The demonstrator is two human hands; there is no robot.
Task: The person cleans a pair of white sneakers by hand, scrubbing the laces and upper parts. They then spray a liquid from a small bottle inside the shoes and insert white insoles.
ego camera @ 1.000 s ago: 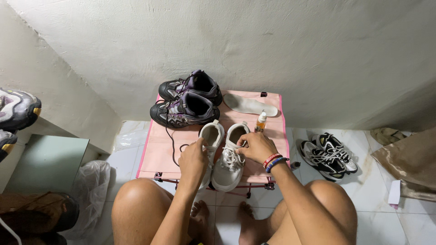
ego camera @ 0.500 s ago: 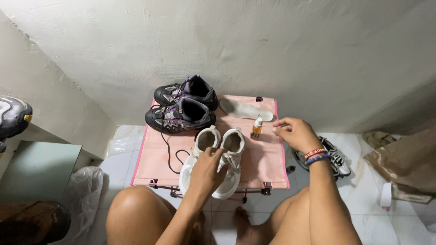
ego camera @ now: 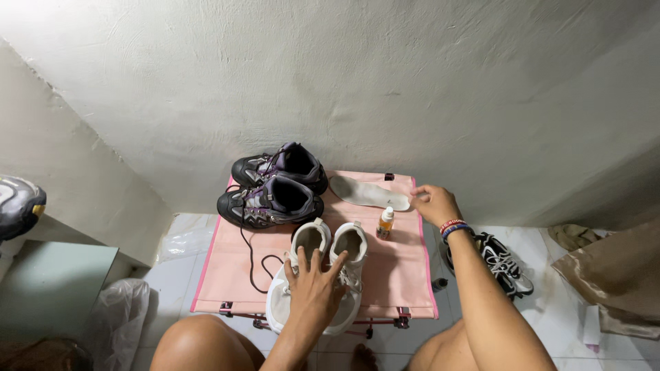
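Head view: the left hand (ego camera: 313, 288) lies flat, fingers spread, across the pair of white lace-up sneakers (ego camera: 320, 275) at the near edge of the small pink fabric folding table (ego camera: 405, 275). The right hand (ego camera: 434, 204) pinches the tip of the single pale foam insole (ego camera: 368, 193); lifting it by that end looks cleanest. Counted: two white sneakers, two black-and-purple hiking shoes (ego camera: 275, 185), one small orange spray bottle (ego camera: 386, 223), one insole.

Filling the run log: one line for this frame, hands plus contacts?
left hand: flat on white sneakers | right hand: touching insole end | table: pink, dark shoes, small bottle
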